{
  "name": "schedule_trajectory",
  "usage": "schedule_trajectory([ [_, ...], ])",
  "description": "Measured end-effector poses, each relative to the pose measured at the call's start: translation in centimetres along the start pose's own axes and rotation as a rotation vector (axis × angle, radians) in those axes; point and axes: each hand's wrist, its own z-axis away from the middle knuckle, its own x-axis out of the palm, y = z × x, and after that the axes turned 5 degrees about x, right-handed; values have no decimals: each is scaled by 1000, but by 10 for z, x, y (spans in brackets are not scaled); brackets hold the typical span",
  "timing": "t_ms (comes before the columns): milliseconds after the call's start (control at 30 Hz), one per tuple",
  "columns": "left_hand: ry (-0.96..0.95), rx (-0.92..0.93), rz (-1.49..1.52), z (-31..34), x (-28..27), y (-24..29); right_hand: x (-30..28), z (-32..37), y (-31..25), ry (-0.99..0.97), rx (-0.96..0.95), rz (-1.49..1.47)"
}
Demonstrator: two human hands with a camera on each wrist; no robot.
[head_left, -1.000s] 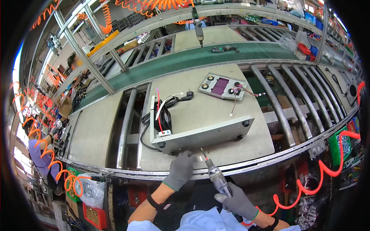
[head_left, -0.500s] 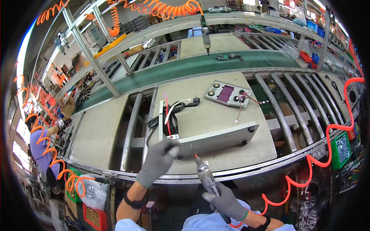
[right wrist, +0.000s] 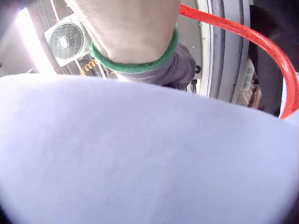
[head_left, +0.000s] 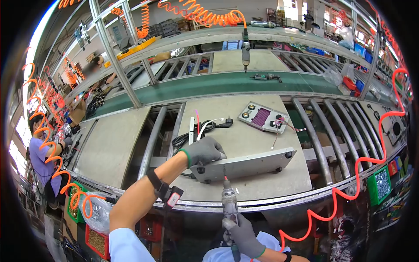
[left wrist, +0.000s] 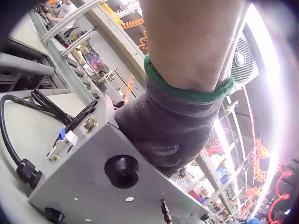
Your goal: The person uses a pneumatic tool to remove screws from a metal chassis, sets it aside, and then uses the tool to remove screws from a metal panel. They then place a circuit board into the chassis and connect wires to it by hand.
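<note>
A grey metal housing point(head_left: 248, 166) with black feet stands on the board, its footed face toward the person. The gloved left hand point(head_left: 204, 151) reaches over its top edge near the left end; in the left wrist view the hand point(left wrist: 166, 126) covers the edge of the housing point(left wrist: 103, 172), its fingertips hidden behind. Gripped in the gloved right hand point(head_left: 245, 238) is a power screwdriver point(head_left: 229, 201), its bit pointing up at the housing's lower face. The left wrist view shows the bit tip point(left wrist: 164, 205) at that face. The right wrist view shows mostly sleeve and part of the right glove point(right wrist: 180, 70).
A panel with a purple window point(head_left: 262, 118) and loose wires lies behind the housing. A black cable with plug point(head_left: 224, 124) is at its left. Metal rollers point(head_left: 334, 139) flank the board. A red coiled hose point(head_left: 335, 192) hangs at the right. Another person point(head_left: 41, 153) stands far left.
The left hand has moved from in front of the housing up and over its top edge. The screwdriver has swung more upright, its bit now at the housing. The head view has shifted.
</note>
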Motion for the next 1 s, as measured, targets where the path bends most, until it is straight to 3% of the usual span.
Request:
schedule_trajectory([
  [100,-99,-6,22,-13,-4,-5,6,-2,2,8,-13,-40],
  [400,-137,7,-16,-11,-5,1,-4,4,-9,-97,52,-155],
  [767,-165,-31,-168,-13,-6,13,-11,9,-14,-64,16,-48],
  [867,340,382,-337,-16,16,-8,-28,18,-17,-21,30,87],
  [900,543,425,-278,5,31,13,-37,23,-14,5,4,110],
  [933,603,519,-210,16,42,19,-45,28,-11,32,-17,136],
  [1000,463,501,-128,40,69,32,-67,30,1,70,6,165],
])
